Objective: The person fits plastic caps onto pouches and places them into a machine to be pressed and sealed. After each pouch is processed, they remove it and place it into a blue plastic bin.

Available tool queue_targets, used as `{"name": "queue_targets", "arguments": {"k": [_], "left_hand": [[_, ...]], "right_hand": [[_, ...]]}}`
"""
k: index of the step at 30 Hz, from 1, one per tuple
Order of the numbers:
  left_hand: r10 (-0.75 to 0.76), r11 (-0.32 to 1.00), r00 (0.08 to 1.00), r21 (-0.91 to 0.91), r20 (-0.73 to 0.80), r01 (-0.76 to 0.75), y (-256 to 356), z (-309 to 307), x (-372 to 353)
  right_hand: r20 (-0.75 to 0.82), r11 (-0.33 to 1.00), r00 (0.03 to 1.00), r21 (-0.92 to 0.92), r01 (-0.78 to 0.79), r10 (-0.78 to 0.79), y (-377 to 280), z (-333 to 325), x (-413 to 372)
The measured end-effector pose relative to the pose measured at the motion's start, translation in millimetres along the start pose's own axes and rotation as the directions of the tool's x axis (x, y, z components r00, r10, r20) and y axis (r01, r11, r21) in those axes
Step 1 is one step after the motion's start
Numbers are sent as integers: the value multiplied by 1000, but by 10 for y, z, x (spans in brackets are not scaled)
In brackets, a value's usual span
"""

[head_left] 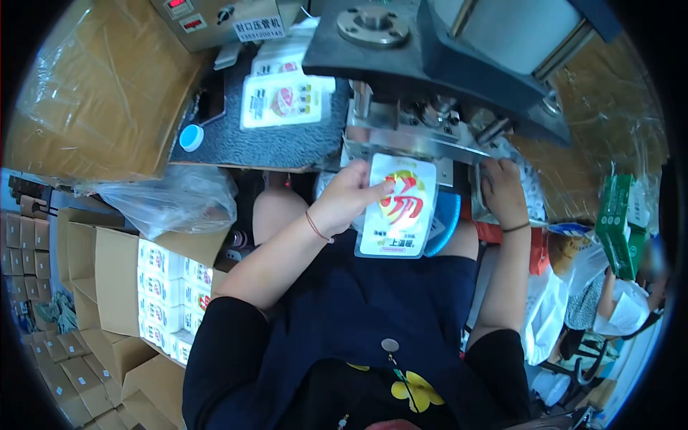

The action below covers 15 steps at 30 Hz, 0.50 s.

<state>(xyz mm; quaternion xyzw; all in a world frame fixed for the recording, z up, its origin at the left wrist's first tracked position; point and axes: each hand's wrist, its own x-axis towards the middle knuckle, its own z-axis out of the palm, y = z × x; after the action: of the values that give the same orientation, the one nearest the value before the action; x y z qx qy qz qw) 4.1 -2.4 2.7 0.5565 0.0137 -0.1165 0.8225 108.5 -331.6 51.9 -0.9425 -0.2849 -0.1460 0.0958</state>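
Observation:
My left hand is closed on the edge of a flat white pouch with red and yellow print, its thumb lying across the front. The pouch hangs over my lap, just in front of the press machine. A metal bar of the machine runs close above the pouch's top edge. My right hand is by the right end of that bar, at a container of small whitish pieces. Its fingers are curled and their tips are partly hidden, so what they hold cannot be made out.
More printed pouches lie on the dark work surface beside a blue-and-white cap. A control box stands behind. An open carton of packed pouches is at left, below a clear plastic bag. Another person sits at right.

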Motion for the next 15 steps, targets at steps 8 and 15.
{"name": "queue_targets", "arguments": {"k": [8,15], "left_hand": [[562,-403,816,906,132,131,555,-1194,206],[475,288,880,947,-14,-140,365,-737,-579]], "right_hand": [[-57,967,985,-191,-169,161,-294,-161,-8],[-224,877,905,412,-248,361,-511,-328,-180]]}}
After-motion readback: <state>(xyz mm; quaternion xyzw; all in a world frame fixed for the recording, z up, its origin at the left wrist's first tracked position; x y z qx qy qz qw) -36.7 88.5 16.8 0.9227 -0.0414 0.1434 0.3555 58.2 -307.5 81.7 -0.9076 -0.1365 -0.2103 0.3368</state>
